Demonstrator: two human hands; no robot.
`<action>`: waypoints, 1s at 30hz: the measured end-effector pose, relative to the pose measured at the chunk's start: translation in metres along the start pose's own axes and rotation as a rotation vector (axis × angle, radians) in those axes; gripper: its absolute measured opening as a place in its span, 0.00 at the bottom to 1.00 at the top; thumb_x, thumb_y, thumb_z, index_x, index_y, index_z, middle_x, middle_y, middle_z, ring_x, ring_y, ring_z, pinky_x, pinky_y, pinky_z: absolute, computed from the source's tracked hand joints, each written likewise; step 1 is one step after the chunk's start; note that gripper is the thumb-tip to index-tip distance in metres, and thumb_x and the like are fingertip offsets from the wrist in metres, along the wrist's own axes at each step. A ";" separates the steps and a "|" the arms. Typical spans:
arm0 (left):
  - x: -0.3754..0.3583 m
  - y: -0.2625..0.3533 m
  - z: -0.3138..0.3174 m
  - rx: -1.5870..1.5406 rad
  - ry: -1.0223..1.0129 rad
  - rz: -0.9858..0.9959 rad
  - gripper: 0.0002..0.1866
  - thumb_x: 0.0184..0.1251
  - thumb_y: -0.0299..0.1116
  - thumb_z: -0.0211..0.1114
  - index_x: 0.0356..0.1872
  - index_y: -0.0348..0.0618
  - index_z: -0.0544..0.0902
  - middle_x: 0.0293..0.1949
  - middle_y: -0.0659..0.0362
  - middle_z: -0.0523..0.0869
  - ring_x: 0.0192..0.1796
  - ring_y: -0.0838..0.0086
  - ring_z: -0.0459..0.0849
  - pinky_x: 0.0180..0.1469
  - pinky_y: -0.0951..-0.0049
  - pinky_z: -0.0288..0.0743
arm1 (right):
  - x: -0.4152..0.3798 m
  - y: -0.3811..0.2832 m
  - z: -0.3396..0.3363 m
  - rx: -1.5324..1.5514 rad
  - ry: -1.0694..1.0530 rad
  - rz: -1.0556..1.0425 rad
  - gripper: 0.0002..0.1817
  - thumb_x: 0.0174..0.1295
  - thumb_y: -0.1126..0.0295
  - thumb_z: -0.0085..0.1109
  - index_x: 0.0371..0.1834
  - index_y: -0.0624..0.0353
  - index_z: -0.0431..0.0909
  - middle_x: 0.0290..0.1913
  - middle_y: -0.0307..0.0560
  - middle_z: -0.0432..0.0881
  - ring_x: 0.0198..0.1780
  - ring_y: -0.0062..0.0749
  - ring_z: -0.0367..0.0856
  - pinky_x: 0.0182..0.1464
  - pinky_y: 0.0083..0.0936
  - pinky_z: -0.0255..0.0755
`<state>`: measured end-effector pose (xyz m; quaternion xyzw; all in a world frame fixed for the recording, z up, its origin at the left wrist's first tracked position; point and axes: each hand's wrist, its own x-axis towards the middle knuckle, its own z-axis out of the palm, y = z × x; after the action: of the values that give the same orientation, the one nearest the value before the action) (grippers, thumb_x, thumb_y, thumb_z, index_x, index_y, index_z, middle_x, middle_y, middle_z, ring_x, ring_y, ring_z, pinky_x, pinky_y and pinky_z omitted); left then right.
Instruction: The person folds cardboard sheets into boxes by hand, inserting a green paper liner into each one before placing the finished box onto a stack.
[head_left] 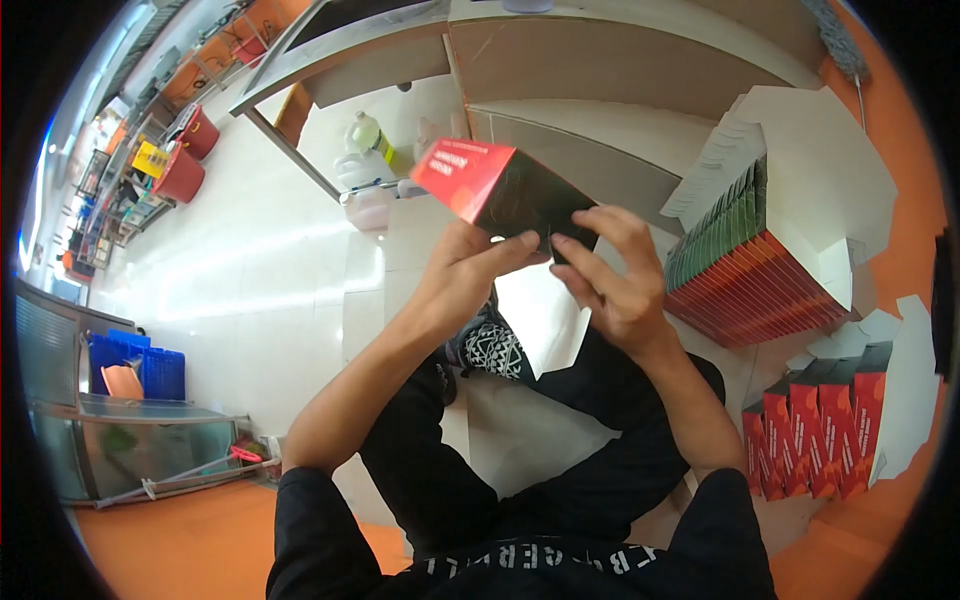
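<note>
A red and black cardboard box (530, 195) is held up in front of me, its white inner flap (545, 320) hanging down open toward my lap. My left hand (470, 270) grips the box's lower left edge, thumb pressed along the dark panel. On the right, my right hand (620, 280) pinches the near edge of the same box, fingers bent over it. To my right stands a row of flat, unfolded boxes (740, 265), stacked tightly with white flaps up. Below them, several formed red boxes (815, 435) stand side by side.
Plastic bottles (368, 140) stand on the tiled floor under a metal-framed table (340, 70). Red buckets (180, 172) and a blue crate (140, 365) are at the left. A glass-sided cabinet (150, 450) sits at lower left. A grey duster (838, 40) is at upper right.
</note>
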<state>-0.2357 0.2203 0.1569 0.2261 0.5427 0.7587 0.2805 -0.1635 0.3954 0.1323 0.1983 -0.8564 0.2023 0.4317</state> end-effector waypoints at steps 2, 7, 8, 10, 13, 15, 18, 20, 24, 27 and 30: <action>0.000 -0.002 0.003 -0.013 -0.037 -0.017 0.14 0.70 0.25 0.58 0.55 0.34 0.75 0.51 0.57 0.81 0.53 0.74 0.80 0.54 0.69 0.77 | 0.001 0.004 -0.003 -0.015 0.027 0.011 0.22 0.43 0.67 0.75 0.44 0.59 0.82 0.50 0.50 0.77 0.55 0.48 0.75 0.54 0.38 0.73; 0.002 -0.010 -0.007 0.158 -0.228 0.011 0.15 0.71 0.27 0.59 0.56 0.34 0.76 0.52 0.54 0.81 0.53 0.71 0.81 0.53 0.68 0.78 | 0.003 0.011 0.000 0.114 0.125 0.222 0.35 0.44 0.65 0.77 0.57 0.59 0.73 0.52 0.55 0.79 0.52 0.51 0.79 0.52 0.38 0.75; -0.002 -0.005 -0.003 0.187 -0.177 -0.048 0.16 0.68 0.26 0.61 0.56 0.36 0.77 0.53 0.50 0.81 0.54 0.64 0.82 0.55 0.66 0.77 | 0.002 0.015 -0.004 0.167 0.107 0.288 0.33 0.45 0.66 0.77 0.56 0.60 0.73 0.52 0.55 0.80 0.51 0.50 0.80 0.52 0.36 0.75; -0.004 0.001 -0.007 0.723 -0.102 0.366 0.17 0.64 0.23 0.63 0.54 0.37 0.78 0.53 0.48 0.81 0.57 0.59 0.80 0.57 0.64 0.75 | 0.001 0.024 -0.015 0.242 0.071 0.444 0.29 0.48 0.67 0.74 0.54 0.63 0.75 0.50 0.56 0.81 0.47 0.41 0.83 0.51 0.31 0.75; 0.002 0.022 -0.026 1.188 0.133 0.816 0.19 0.52 0.14 0.61 0.46 0.40 0.81 0.55 0.47 0.80 0.63 0.50 0.75 0.63 0.57 0.69 | -0.005 0.047 -0.024 0.573 0.120 0.651 0.24 0.55 0.66 0.68 0.54 0.66 0.76 0.45 0.50 0.82 0.44 0.29 0.81 0.49 0.25 0.75; 0.006 0.030 -0.049 1.247 0.129 0.970 0.18 0.43 0.12 0.57 0.38 0.40 0.80 0.58 0.49 0.78 0.67 0.51 0.71 0.65 0.53 0.66 | -0.005 0.058 -0.030 0.827 0.083 0.883 0.20 0.61 0.65 0.62 0.54 0.66 0.77 0.43 0.47 0.82 0.44 0.25 0.80 0.48 0.23 0.74; -0.006 0.030 -0.050 1.437 -0.139 0.818 0.19 0.38 0.14 0.59 0.36 0.43 0.78 0.63 0.52 0.74 0.70 0.53 0.67 0.69 0.47 0.60 | -0.008 0.041 -0.030 0.502 0.097 0.765 0.21 0.67 0.54 0.51 0.46 0.63 0.80 0.38 0.42 0.81 0.39 0.23 0.77 0.43 0.20 0.70; -0.017 0.032 -0.048 1.473 -0.256 0.755 0.21 0.33 0.15 0.58 0.35 0.43 0.79 0.64 0.53 0.73 0.71 0.50 0.65 0.73 0.45 0.55 | -0.008 0.048 -0.028 0.765 0.041 0.945 0.20 0.67 0.53 0.50 0.42 0.60 0.80 0.35 0.39 0.80 0.36 0.22 0.76 0.39 0.20 0.69; -0.037 0.035 -0.038 1.482 -0.382 0.584 0.17 0.38 0.14 0.62 0.33 0.44 0.81 0.55 0.56 0.82 0.66 0.60 0.73 0.71 0.47 0.58 | -0.012 0.072 -0.011 1.280 0.048 1.410 0.21 0.69 0.50 0.50 0.46 0.58 0.79 0.35 0.38 0.80 0.36 0.18 0.77 0.39 0.19 0.73; -0.038 0.022 -0.061 1.389 -0.376 0.505 0.12 0.47 0.16 0.66 0.33 0.44 0.82 0.45 0.59 0.86 0.56 0.65 0.81 0.69 0.49 0.61 | -0.023 0.085 0.003 1.417 0.028 1.327 0.22 0.70 0.51 0.50 0.49 0.60 0.78 0.38 0.41 0.81 0.39 0.22 0.79 0.41 0.21 0.75; -0.035 0.014 -0.076 1.155 -0.219 0.486 0.08 0.55 0.23 0.69 0.35 0.43 0.82 0.35 0.60 0.86 0.44 0.67 0.83 0.62 0.56 0.66 | -0.019 0.065 0.007 0.752 0.075 1.226 0.22 0.72 0.53 0.49 0.50 0.62 0.78 0.40 0.44 0.82 0.38 0.27 0.80 0.39 0.26 0.76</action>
<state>-0.2619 0.1399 0.1456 0.5339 0.7659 0.3580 -0.0131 -0.1911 0.4493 0.1014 -0.1899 -0.6706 0.6961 0.1722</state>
